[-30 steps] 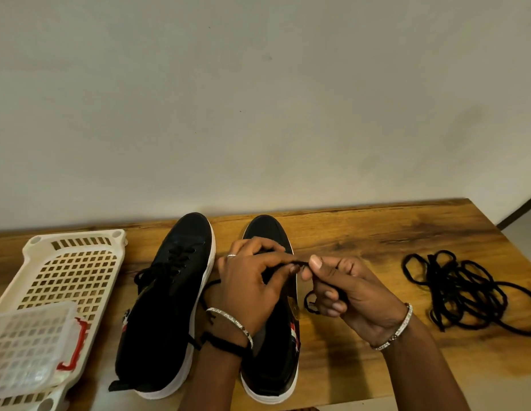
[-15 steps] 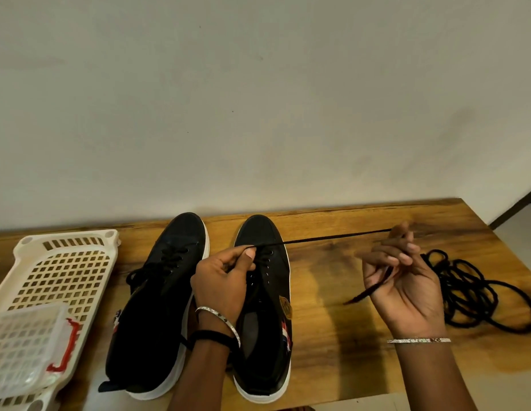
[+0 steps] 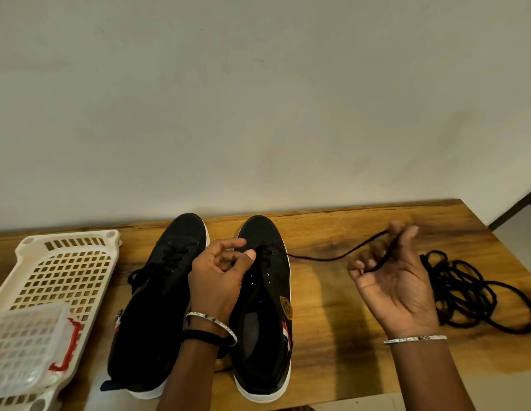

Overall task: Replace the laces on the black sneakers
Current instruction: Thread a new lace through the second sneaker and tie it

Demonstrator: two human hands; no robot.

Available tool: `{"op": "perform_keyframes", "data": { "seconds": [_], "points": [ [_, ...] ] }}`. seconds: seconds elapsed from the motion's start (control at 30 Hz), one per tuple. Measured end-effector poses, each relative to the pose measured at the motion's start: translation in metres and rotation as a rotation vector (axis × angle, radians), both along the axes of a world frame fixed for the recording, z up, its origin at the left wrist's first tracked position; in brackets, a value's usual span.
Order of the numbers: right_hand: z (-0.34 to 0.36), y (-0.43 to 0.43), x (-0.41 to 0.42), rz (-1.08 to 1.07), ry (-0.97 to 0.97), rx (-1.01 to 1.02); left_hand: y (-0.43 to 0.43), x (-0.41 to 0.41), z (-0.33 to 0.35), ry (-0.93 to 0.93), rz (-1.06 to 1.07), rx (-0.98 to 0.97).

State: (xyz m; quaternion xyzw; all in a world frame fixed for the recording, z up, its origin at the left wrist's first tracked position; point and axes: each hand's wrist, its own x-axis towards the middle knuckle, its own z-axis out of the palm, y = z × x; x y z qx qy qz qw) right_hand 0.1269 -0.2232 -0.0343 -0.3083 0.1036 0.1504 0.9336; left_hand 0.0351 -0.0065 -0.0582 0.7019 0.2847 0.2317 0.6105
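Right hand point(image 3: 394, 280) pinches the lace point(image 3: 326, 258); left hand point(image 3: 217, 277) curls at the sneaker's point(image 3: 260, 229) eyelets, grip unclear. Tugging unbraced could drag the sneaker sideways

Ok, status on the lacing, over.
Right hand grips lace, slack to the sneaker's front eyelets. Left hand curled at those eyelets, grip unclear. Spare laces piled aside, nothing blocking.
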Motion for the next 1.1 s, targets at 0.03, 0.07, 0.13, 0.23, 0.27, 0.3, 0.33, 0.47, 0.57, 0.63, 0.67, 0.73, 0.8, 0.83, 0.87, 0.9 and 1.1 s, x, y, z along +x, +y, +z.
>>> {"op": "perform_keyframes", "data": {
  "seconds": [0.03, 0.07, 0.13, 0.23, 0.27, 0.3, 0.33, 0.47, 0.57, 0.63, 0.67, 0.73, 0.8, 0.83, 0.87, 0.9, 1.1],
  "points": [
    [0.002, 0.004, -0.005, 0.039, -0.015, -0.029, 0.003, -0.001, 0.001, -0.012, -0.009, 0.027],
    [0.001, 0.007, -0.008, 0.07, -0.026, -0.054, 0.004, -0.001, 0.003, -0.027, -0.019, 0.057],
    [-0.001, 0.018, -0.013, 0.114, -0.036, -0.084, 0.006, -0.004, 0.008, -0.05, -0.046, 0.108],
    [0.004, 0.03, -0.018, 0.143, -0.016, -0.103, 0.011, -0.01, 0.014, -0.003, -0.136, 0.214],
    [0.005, 0.033, -0.021, 0.163, -0.023, -0.112, 0.013, -0.012, 0.015, 0.034, -0.183, 0.252],
    [0.007, 0.036, -0.024, 0.187, -0.037, -0.139, 0.016, -0.014, 0.016, 0.074, -0.238, 0.284],
    [0.008, 0.039, -0.026, 0.209, -0.056, -0.181, 0.018, -0.015, 0.016, 0.116, -0.302, 0.307],
    [0.009, 0.053, -0.033, 0.26, -0.164, -0.373, 0.026, -0.021, 0.015, 0.236, -0.478, 0.342],
    [0.009, 0.063, -0.035, 0.281, -0.234, -0.365, 0.027, -0.023, 0.014, 0.249, -0.514, 0.406],
    [0.007, 0.068, -0.036, 0.34, -0.285, -0.401, 0.027, -0.024, 0.015, 0.25, -0.485, 0.435],
    [0.005, 0.069, -0.036, 0.366, -0.316, -0.441, 0.026, -0.023, 0.015, 0.251, -0.472, 0.435],
    [0.001, 0.071, -0.038, 0.401, -0.357, -0.521, 0.025, -0.024, 0.017, 0.248, -0.459, 0.403],
    [-0.002, 0.072, -0.04, 0.41, -0.37, -0.584, 0.025, -0.025, 0.02, 0.249, -0.446, 0.356],
    [-0.003, 0.073, -0.04, 0.406, -0.376, -0.606, 0.025, -0.026, 0.021, 0.25, -0.436, 0.32],
    [-0.003, 0.074, -0.041, 0.396, -0.385, -0.628, 0.026, -0.026, 0.022, 0.251, -0.426, 0.282],
    [-0.003, 0.074, -0.041, 0.382, -0.399, -0.655, 0.026, -0.026, 0.023, 0.253, -0.42, 0.256],
    [-0.005, 0.075, -0.039, 0.322, -0.448, -0.712, 0.026, -0.026, 0.024, 0.227, -0.397, 0.178]
  ]
}}
